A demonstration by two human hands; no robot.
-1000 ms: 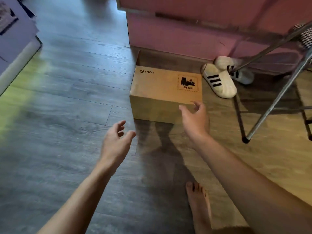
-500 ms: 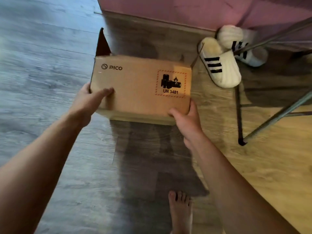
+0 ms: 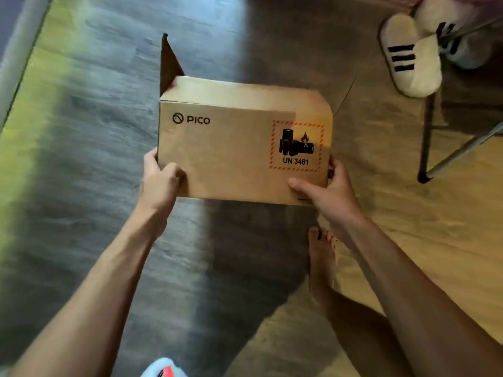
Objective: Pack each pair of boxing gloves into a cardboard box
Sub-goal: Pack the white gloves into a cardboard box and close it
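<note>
Cardboard box (image 3: 239, 148) at frame centre, held by both hands.
The left hand (image 3: 160, 180) grips its lower left corner, thumb on the printed face; the right hand (image 3: 330, 191) grips the lower right corner likewise. One flap (image 3: 168, 63) stands up at upper left. Wooden floor (image 3: 81, 159) lies beneath, with striped slippers (image 3: 411, 58) at upper right.

Left hand (image 3: 160, 183), right hand (image 3: 332, 191) gripping box (image 3: 231, 153), arms extended

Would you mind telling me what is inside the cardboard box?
The box hides its contents: its printed side faces the camera. Only a raised flap shows behind.
</note>
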